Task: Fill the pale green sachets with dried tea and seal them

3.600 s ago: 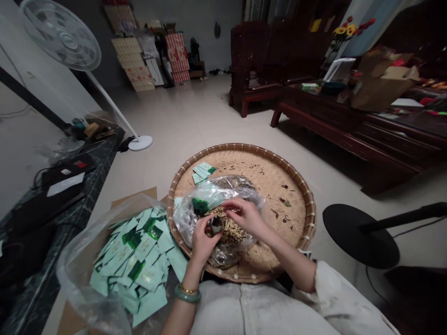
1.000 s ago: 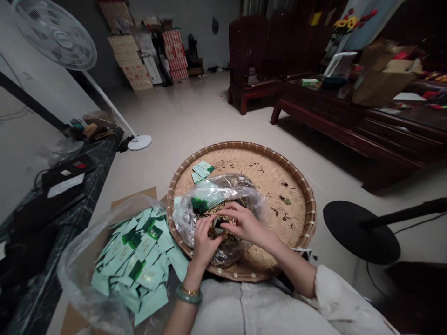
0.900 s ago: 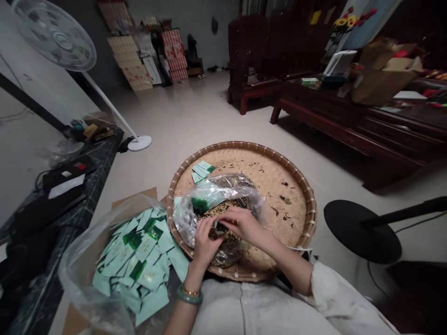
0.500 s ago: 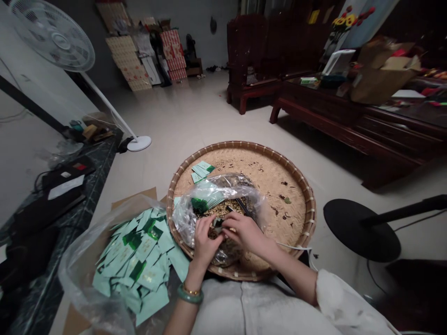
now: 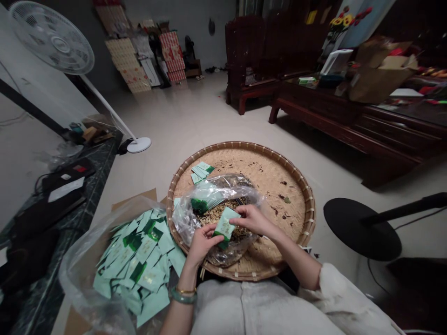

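Observation:
A small pale green packet is held between both hands above a clear plastic bag of loose dried tea. My left hand pinches its lower edge. My right hand pinches its upper right edge. The bag lies in a round woven bamboo tray in front of me. A few flat green packets lie at the tray's far left, and more stick out of the bag.
A large plastic bag of several green packets lies on cardboard at my left. A dark counter with devices runs along the left. A white standing fan stands behind it. A black round stand base sits right. Dark wooden furniture lines the far right.
Both hands were down in the loose tea with a small packet; now they have lifted it clear, and its green face shows between them.

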The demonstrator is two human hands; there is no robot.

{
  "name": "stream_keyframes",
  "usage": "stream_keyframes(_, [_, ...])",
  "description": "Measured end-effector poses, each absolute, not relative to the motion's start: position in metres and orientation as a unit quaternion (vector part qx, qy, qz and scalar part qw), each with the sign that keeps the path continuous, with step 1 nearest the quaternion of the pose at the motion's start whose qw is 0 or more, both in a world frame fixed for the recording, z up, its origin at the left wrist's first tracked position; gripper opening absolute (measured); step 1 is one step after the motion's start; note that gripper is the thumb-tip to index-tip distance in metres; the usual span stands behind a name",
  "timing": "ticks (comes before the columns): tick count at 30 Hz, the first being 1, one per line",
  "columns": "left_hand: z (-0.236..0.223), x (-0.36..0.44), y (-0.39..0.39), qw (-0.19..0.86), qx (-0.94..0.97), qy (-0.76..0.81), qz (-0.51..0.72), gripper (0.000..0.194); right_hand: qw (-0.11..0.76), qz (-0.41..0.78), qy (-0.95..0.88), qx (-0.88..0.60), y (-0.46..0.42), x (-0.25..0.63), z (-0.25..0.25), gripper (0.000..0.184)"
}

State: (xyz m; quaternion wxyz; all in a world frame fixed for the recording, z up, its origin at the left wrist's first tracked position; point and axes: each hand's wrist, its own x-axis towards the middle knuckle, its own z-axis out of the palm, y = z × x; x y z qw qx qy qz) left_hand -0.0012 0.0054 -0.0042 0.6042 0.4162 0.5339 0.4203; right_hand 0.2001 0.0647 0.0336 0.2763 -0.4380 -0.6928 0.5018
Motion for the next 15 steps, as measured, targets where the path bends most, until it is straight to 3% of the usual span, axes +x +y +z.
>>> stream_keyframes(7, [-0.002,-0.006,0.008,0.596,0.407,0.554,0.414,0.039,0.272,0.503,-0.702,-0.423,0.069,0.207,0.035,0.035])
stream_keyframes(12, [0.006,0.008,0.005,0.618,0.408,0.535,0.406,0.046,0.307,0.516,-0.677,-0.425,0.069,0.201,0.03,0.029])
stream_keyframes(15, [0.007,0.015,0.001,0.627,0.41,0.534,0.392,0.043,0.269,0.547,-0.678,-0.411,0.066,0.202,0.031,0.028])
